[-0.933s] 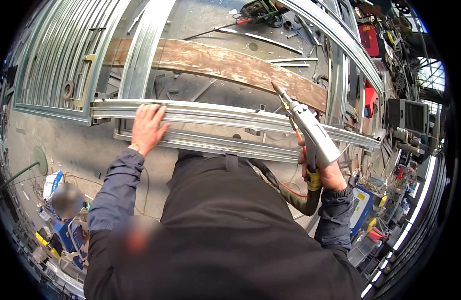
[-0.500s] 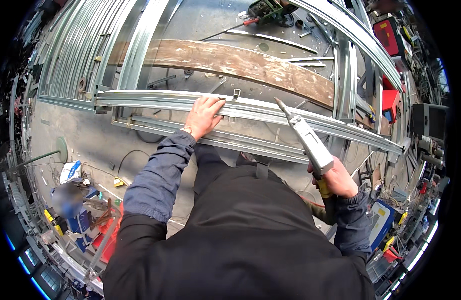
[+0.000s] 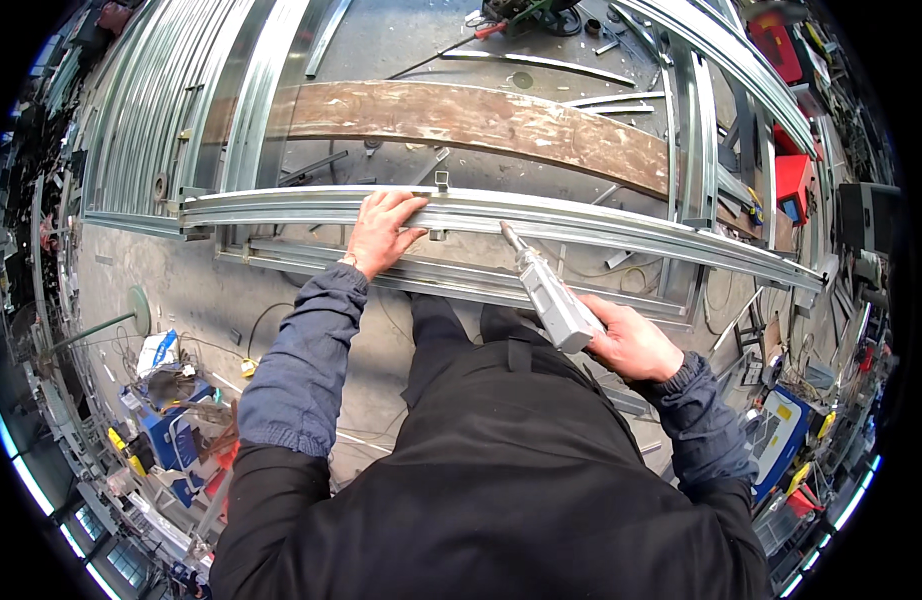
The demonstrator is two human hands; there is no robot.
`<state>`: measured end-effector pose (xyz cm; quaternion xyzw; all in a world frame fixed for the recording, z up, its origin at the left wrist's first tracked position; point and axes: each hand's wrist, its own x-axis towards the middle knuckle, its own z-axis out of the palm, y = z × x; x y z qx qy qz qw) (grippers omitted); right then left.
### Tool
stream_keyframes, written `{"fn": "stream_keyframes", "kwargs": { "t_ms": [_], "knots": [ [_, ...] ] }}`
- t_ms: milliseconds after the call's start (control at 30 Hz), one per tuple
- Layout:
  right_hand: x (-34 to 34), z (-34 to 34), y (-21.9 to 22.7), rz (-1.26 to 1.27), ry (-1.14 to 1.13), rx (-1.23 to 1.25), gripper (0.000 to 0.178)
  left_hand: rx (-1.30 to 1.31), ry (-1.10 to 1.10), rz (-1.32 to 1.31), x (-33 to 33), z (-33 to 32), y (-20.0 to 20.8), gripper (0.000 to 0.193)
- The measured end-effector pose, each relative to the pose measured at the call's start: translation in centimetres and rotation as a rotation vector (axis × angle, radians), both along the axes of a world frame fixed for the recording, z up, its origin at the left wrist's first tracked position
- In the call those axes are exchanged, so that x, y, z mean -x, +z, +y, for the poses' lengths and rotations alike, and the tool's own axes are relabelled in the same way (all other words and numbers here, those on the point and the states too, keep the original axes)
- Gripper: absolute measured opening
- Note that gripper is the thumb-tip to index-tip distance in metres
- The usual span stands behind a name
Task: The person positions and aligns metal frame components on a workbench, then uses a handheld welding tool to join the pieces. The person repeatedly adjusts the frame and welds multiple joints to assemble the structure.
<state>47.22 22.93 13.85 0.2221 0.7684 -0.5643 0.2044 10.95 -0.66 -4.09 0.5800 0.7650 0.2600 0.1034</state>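
A long galvanized steel rail (image 3: 541, 222) crosses in front of me. My left hand (image 3: 381, 232) grips it left of the middle, fingers over the top and thumb on the near side. Just right of those fingers, a short square tube piece (image 3: 442, 180) sticks out beyond the rail's far edge. My right hand (image 3: 633, 342) is closed around the rear of a silver handheld welding gun (image 3: 558, 308). The gun's pointed nozzle tip is at or just short of the rail's near side; contact cannot be made out. Its handle is mostly hidden.
Beyond the rail lies a worn wooden plank (image 3: 461, 122). Stacked metal profiles (image 3: 146, 110) fill the far left, and more rails (image 3: 741, 75) run along the right. A second lower rail (image 3: 481, 285) passes near my legs. Loose cables and offcuts litter the floor.
The welding gun has moved left and closer to the square tube, its nozzle now near the rail. My left hand keeps its place on the rail while the view has shifted slightly.
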Motion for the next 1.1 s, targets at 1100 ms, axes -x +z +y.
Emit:
{"fn": "stream_keyframes", "kwargs": {
  "t_ms": [1100],
  "knots": [
    [1.1,1.4,-1.8,0.035,0.097,-0.065,0.056,-0.012,-0.11,0.254,0.1,-0.1,-1.2,0.062]
  ]
}}
